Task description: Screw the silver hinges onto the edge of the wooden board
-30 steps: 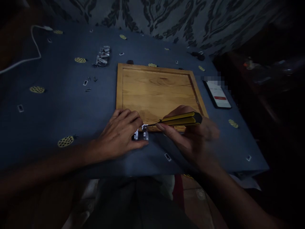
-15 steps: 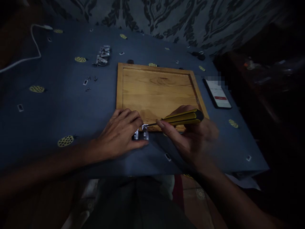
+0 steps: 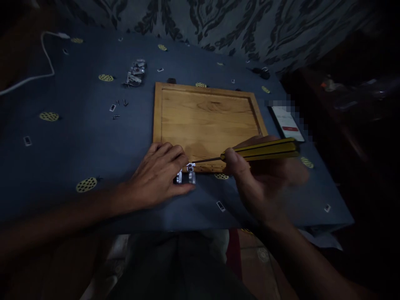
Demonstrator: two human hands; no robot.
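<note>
A framed wooden panel lies flat on the blue patterned tablecloth. At its near edge sits a shiny metal hinge, part of it hidden by my left hand. The fingers of that hand press on the panel's edge and the hinge, with the thumb along the near side. My right hand, a little blurred, grips a screwdriver with a yellow and black handle. The shaft points left, its tip close to the top of the hinge; whether it touches cannot be made out.
Several loose screws lie left of the panel, below a pile of metal hinges. A phone rests to the right. A white cable runs along the far left, and a dark small object lies at the back right.
My right hand has moved right with the screwdriver, drawing its tip back and up from the hinge. My left hand, the hinge and the panel look unmoved.
</note>
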